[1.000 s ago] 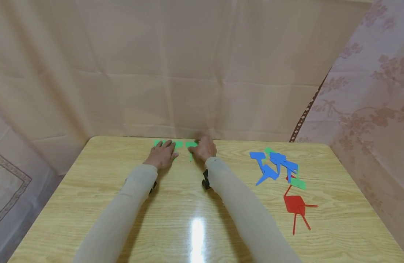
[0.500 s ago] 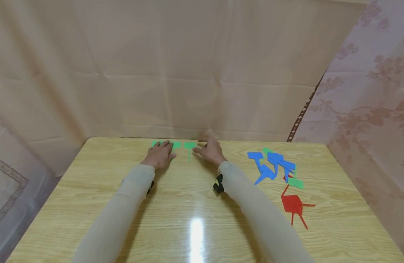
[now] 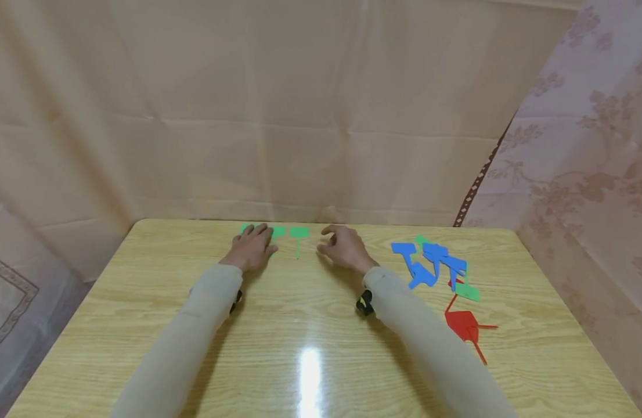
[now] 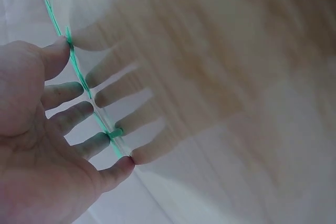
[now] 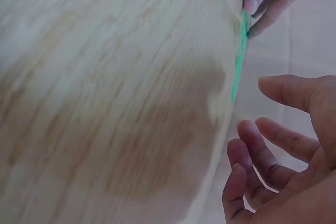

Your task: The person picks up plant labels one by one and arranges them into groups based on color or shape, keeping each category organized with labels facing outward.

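Along the far edge of the table lie flat green T-shaped tags with thin stems. My left hand rests spread over the left ones, its fingertips touching a green tag and hiding part of the row. Just right of it, another green T-shaped tag lies flat with its stem toward me. My right hand hovers beside that tag, apart from it, with loosely bent fingers and nothing in them. In the right wrist view a gap shows between the right fingers and the green tag.
On the right of the wooden table lie several overlapping blue T-shaped tags. A green tag pokes out beside them, with red tags nearer me. A beige curtain hangs behind the far edge.
My right hand has let go of the right-hand green tag and drawn back to the right. The tag stays flat at the far edge. My left hand keeps its place on the tags.
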A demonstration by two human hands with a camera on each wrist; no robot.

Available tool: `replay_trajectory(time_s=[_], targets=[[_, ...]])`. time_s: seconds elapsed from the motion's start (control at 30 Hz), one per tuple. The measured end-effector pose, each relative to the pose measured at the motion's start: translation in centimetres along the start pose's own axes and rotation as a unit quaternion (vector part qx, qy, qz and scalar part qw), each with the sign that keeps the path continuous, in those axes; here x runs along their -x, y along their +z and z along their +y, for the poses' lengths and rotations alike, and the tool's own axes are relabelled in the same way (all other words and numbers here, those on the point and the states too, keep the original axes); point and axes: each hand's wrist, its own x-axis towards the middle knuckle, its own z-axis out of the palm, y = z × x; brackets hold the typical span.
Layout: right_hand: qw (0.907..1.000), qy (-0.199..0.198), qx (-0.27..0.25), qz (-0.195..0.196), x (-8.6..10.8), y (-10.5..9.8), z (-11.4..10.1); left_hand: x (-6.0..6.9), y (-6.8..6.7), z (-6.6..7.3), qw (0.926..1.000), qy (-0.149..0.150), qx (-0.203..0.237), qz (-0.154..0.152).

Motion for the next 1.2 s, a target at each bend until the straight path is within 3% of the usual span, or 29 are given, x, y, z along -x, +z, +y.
replay_trajectory(time_s=[0.2, 0.47, 0.8, 1.2], targets=[[0.9994, -0.019, 0.021, -0.019, 1.1, -0.5, -0.5, 0.1, 0.0, -0.2, 0.9999, 0.000, 0.009, -0.006], [0.9990, -0.015, 0.033, -0.025, 2.2, -0.9, -0.6, 0.2, 0.0, -0.2, 0.9998, -0.010, 0.015, -0.012], [0.9989, -0.025, 0.039, -0.010, 3.5, -2.1, 0.0, 0.7, -0.4, -1.2, 0.9976, -0.030, 0.002, 0.063], [0.9978, -0.045, 0.048, -0.002, 4.6, -2.9, 0.6, 0.6, -0.3, -0.6, 0.9983, -0.011, -0.036, 0.045]])
